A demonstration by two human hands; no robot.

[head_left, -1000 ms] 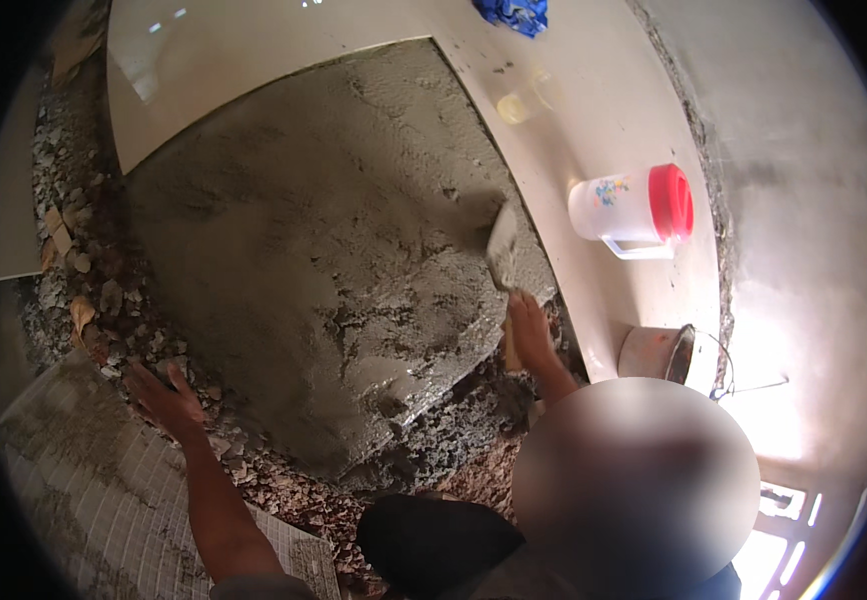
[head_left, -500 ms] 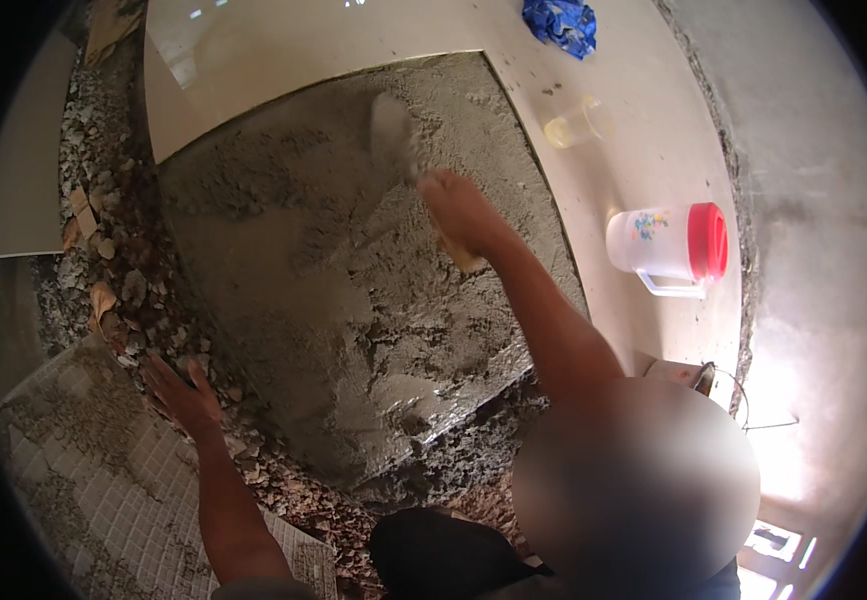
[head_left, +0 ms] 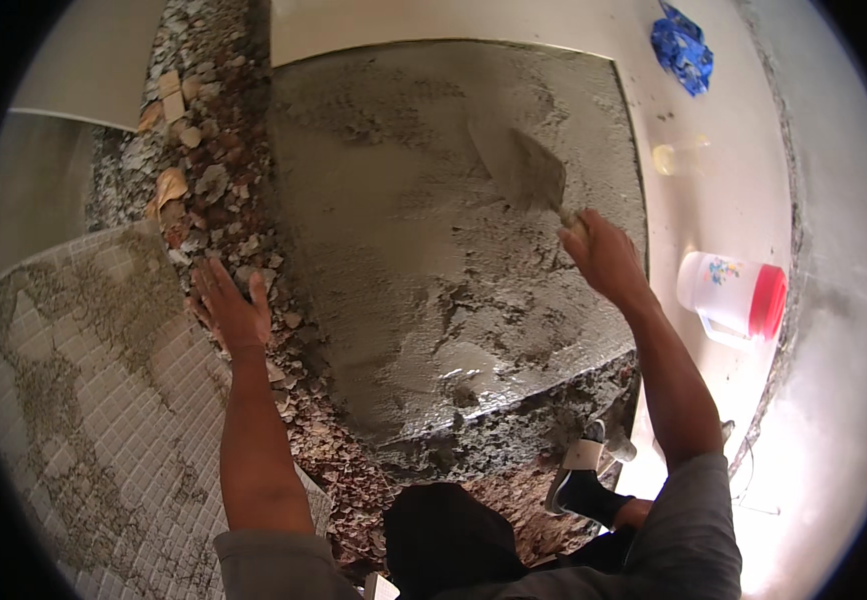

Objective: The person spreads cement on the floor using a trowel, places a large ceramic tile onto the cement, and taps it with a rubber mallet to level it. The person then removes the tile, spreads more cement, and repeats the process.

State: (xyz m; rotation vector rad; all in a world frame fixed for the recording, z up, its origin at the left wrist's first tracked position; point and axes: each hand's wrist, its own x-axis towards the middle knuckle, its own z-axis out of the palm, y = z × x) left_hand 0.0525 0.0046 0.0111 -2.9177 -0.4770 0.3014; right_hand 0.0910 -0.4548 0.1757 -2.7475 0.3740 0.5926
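My right hand [head_left: 602,255] is closed round the handle of a trowel [head_left: 532,170]. The trowel's blade lies on the far right part of a grey wet mortar bed [head_left: 394,230], pointing far and to the left. Smoothed and rough patches show in the mortar, with a shiny wet strip along its near edge. My left hand [head_left: 232,308] rests palm down with fingers spread, on the line between the rubble strip [head_left: 212,225] and a tile lying with its gridded back up [head_left: 124,350]. It holds nothing.
Pale floor tiles [head_left: 444,22] border the mortar at the far side and right. On the right ones lie a clear cup [head_left: 679,157], a red-lidded pitcher [head_left: 729,295] on its side, and a crumpled blue wrapper [head_left: 682,50]. My foot in a sandal [head_left: 582,458] is by the near right corner.
The whole view has shifted, so the scene sits farther right. My right hand has drawn the trowel slightly nearer and turned its blade leftward. My left hand stays at the same spot.
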